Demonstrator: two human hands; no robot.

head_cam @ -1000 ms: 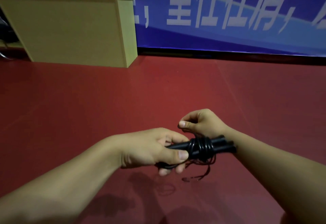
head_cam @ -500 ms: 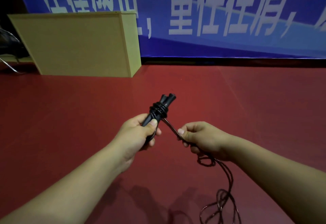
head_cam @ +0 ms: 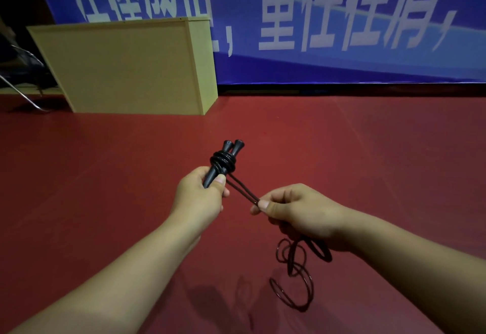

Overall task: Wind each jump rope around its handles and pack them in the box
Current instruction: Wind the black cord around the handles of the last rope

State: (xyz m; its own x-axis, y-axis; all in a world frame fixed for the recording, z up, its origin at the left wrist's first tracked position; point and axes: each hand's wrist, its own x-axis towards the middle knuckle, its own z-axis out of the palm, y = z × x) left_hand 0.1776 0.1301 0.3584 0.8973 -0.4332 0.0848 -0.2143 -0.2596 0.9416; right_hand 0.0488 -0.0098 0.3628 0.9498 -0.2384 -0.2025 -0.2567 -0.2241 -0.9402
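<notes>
Two black handles are held side by side in the left hand, its fingers and thumb curled round their lower ends, so that the flared tips point up and away from the person. Several turns of the dark jump rope are wound tightly around both handles just above the thumb. From these coils a doubled length of rope is drawn taut down to the right hand, where it is pinched between thumb and curled fingers. Below that hand the remaining rope hangs in loose loops — whether the lowest loop touches the red floor cannot be told for certain. The two hands are kept near each other, above the floor. A pale wooden box is seen standing well apart at the upper left — its top is turned from view. A blue banner with large white characters is hung behind it.
</notes>
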